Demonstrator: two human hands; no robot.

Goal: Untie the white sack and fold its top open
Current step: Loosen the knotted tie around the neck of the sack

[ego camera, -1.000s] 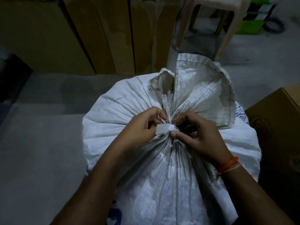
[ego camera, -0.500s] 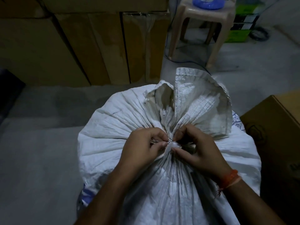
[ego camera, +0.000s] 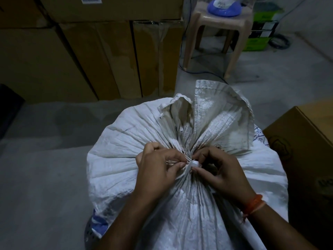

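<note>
At centre frame, the white sack (ego camera: pixel 126 159) is standing upright on the grey floor (ego camera: pixel 36 177), its neck gathered into tight pleats. Both hands are meeting at the white tie (ego camera: pixel 193 164) that is cinching that neck

Step in hand, as I judge it: the untying itself. The knot is looking still closed, pleats still drawn in, so folding the top open has not yet begun

Left hand (ego camera: pixel 158 168) is coming in from 7 o'clock, back of the hand up, fingers curled, thumb and fingertips pinching thin strands of the tie just at 9 o'clock of the knot. Right hand (ego camera: pixel 221 170) is coming in from 5 o'clock, wrist carrying an orange thread band (ego camera: pixel 253 204), thumb and forefinger pinching the white end of the tie. Neither hand is spread wide; both are working in narrow pinches, nearly touching each other

The sack's loose top (ego camera: pixel 221 120) is flaring up and away at 12 o'clock of the knot, stitched hem uppermost

Next move is probably calling for drawing the pinched end out through the loop while the other hand is steadying the neck; then both hands spreading the pleats and rolling the hem outward. Light is dim, so which strand is passing under which I cannot tell

Round about: stacked cardboard boxes (ego camera: pixel 90 60) at 10 o'clock, a plastic stool (ego camera: pixel 216 29) at 1 o'clock, another carton (ego camera: pixel 306 150) touching or just beside the sack at 3 o'clock
</note>
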